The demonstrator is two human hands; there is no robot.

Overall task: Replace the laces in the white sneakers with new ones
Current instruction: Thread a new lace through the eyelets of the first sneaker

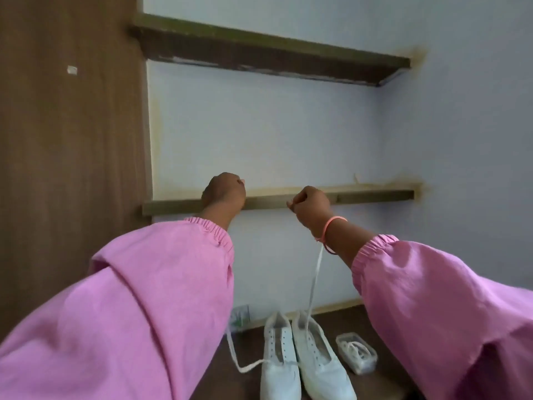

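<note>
Pulling one lace point(314, 278) up from the sneakers point(300, 359), right hand point(310, 207) fingers are pinching it; left hand point(223, 194) is fisted, contents unclear; relacing remains.

Two white sneakers point(300, 359) stand side by side on the dark surface below me, toes toward me. A white lace point(314, 280) runs taut from the right shoe up to my raised right hand point(310, 207), its other end trailing left from the left shoe.

My left sleeve point(129, 313) hides the lace point(234, 353) above the sneakers point(300, 362), whose heels the frame's bottom edge cuts off.
</note>
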